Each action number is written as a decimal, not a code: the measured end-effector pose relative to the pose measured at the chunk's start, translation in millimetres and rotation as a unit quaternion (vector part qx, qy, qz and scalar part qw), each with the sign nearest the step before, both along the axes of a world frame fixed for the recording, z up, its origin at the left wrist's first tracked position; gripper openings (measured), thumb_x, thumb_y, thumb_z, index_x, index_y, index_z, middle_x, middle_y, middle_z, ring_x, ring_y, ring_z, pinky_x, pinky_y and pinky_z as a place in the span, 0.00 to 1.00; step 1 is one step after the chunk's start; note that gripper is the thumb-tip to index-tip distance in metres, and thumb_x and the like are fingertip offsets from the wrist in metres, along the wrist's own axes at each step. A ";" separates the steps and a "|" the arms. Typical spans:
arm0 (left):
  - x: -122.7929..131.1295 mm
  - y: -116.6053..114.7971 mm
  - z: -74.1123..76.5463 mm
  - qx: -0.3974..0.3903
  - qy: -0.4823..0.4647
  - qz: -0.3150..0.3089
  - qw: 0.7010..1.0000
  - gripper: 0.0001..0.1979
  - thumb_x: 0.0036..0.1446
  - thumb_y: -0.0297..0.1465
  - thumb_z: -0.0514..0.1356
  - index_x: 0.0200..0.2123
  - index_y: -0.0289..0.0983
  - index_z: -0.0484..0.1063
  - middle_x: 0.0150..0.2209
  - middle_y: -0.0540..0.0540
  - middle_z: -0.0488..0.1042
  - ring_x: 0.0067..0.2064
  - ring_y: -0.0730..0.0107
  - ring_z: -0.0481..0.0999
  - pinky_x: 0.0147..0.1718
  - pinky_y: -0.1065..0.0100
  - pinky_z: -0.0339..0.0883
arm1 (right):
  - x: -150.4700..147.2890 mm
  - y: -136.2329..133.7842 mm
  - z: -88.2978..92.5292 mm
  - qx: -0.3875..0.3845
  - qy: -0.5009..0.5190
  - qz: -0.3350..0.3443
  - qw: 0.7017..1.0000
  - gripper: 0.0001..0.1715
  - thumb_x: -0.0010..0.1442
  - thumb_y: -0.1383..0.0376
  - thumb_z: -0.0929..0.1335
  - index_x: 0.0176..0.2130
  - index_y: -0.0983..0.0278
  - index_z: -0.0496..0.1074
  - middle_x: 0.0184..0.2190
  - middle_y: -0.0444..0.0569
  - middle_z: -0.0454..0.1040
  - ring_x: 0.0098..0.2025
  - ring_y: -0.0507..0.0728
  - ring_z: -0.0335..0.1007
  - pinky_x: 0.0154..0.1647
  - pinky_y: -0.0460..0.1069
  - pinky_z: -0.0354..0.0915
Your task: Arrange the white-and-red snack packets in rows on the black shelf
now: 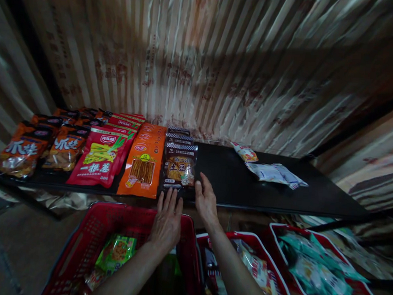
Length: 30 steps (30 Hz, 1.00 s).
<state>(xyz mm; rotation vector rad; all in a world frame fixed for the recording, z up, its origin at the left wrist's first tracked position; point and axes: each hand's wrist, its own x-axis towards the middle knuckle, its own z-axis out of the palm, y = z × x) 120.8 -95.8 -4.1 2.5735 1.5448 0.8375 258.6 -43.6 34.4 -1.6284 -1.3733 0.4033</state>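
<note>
On the black shelf stands a row of dark snack packets [180,167] with a checkered top edge, one behind another. My left hand [168,219] is at the shelf's front edge just below the front packet, its fingers stretched out and holding nothing. To the right of that packet is my right hand [206,198], fingers extended close to its lower right side; whether they touch it I cannot tell. Directly left of the dark packets is a row of orange snack packets [142,165], then red packets [100,157] with a green top.
Orange-and-black snack bags [24,149] fill the shelf's left end. White packets [272,172] lie flat farther right on the black shelf [221,182]. Below are a red basket [80,229] with a green packet [116,253], another red basket [259,246], and one with teal packets [320,266].
</note>
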 end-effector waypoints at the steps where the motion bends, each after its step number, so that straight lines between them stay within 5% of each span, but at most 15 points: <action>1: -0.4 -1.5 1.9 0.004 0.000 -0.009 1.000 0.23 0.53 0.25 0.53 0.54 0.28 0.64 0.61 0.29 0.58 0.65 0.48 0.49 0.60 0.42 0.48 | -2.9 -7.5 0.9 0.016 0.012 -0.006 1.000 0.36 0.60 0.49 0.57 0.57 0.69 0.62 0.59 0.60 0.63 0.61 0.62 0.57 0.61 0.60 0.53; 8: -5.8 -12.5 13.9 0.012 0.001 -0.078 0.997 0.22 0.53 0.21 0.51 0.53 0.28 0.65 0.63 0.32 0.55 0.67 0.54 0.41 0.61 0.48 0.49 | -8.8 -75.7 -18.5 0.036 0.021 0.018 0.999 0.29 0.61 0.52 0.59 0.56 0.65 0.63 0.59 0.59 0.63 0.61 0.61 0.57 0.61 0.62 0.53; 16: -27.5 -33.6 22.4 0.013 0.007 0.044 0.999 0.21 0.56 0.23 0.50 0.53 0.29 0.65 0.63 0.32 0.55 0.67 0.53 0.43 0.60 0.48 0.51 | 3.6 -99.9 -50.6 0.055 -0.086 0.075 0.992 0.25 0.63 0.57 0.57 0.54 0.65 0.65 0.55 0.59 0.67 0.57 0.62 0.63 0.58 0.63 0.60; 24: -63.6 -44.7 21.3 -0.012 0.026 0.151 0.988 0.31 0.54 0.27 0.53 0.61 0.29 0.54 0.65 0.31 0.48 0.67 0.50 0.39 0.61 0.44 0.44 | -20.4 -101.0 -49.1 0.099 -0.113 0.139 0.979 0.22 0.64 0.63 0.58 0.55 0.63 0.64 0.54 0.56 0.69 0.56 0.60 0.66 0.56 0.60 0.65; 30: -74.0 -26.4 8.4 -0.030 0.067 0.150 0.986 0.33 0.53 0.27 0.50 0.63 0.29 0.50 0.66 0.34 0.45 0.67 0.51 0.38 0.61 0.43 0.40 | -54.1 -74.7 -14.3 0.118 -0.154 0.196 0.961 0.24 0.64 0.65 0.58 0.59 0.61 0.60 0.56 0.54 0.67 0.58 0.58 0.63 0.57 0.58 0.64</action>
